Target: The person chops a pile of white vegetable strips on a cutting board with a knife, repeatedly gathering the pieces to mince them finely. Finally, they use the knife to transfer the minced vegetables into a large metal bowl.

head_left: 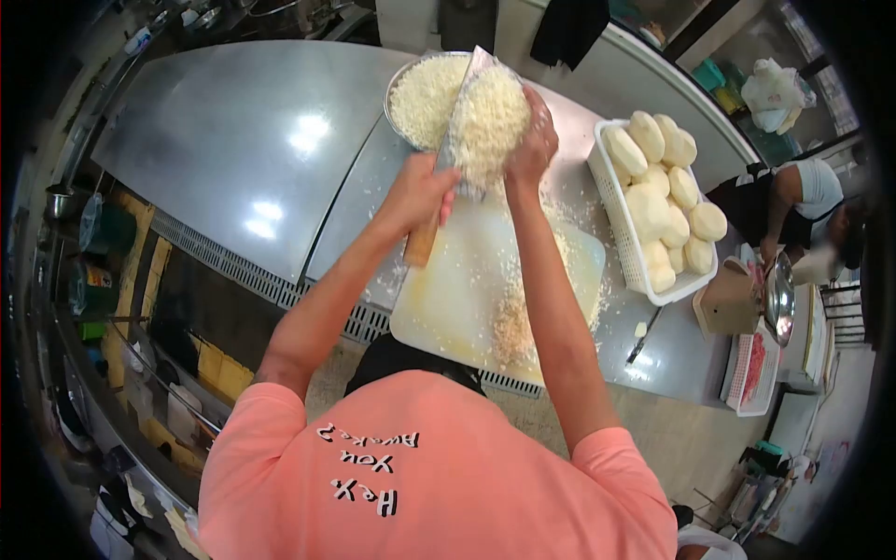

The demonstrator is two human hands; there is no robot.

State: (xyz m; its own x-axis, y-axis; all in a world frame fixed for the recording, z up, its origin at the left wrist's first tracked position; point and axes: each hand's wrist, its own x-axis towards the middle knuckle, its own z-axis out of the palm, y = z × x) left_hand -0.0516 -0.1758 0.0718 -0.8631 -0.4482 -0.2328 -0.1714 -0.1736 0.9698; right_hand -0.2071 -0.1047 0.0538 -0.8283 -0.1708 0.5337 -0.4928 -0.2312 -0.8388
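Note:
My left hand (418, 194) is closed round the wooden handle (422, 245) of a cleaver. Its broad blade (474, 65) is tilted and carries a large heap of finely chopped white vegetable (487, 121). Cupped against the far right side of that heap is my right hand (532, 140), its fingertips partly hidden. The loaded blade is at the right rim of a round metal bowl (388, 98), which holds more chopped white bits (425, 101). Below my hands lies a white cutting board (448, 313), strewn with crumbs and a pale brownish chopped pile (513, 327).
A white plastic basket (620, 224) of peeled pale root vegetables (649, 210) stands to the right. Near it lies a small knife (644, 343). A co-worker (784, 201) at far right is beside a shiny metal pan or lid (779, 297) and a basket of red pieces (747, 373).

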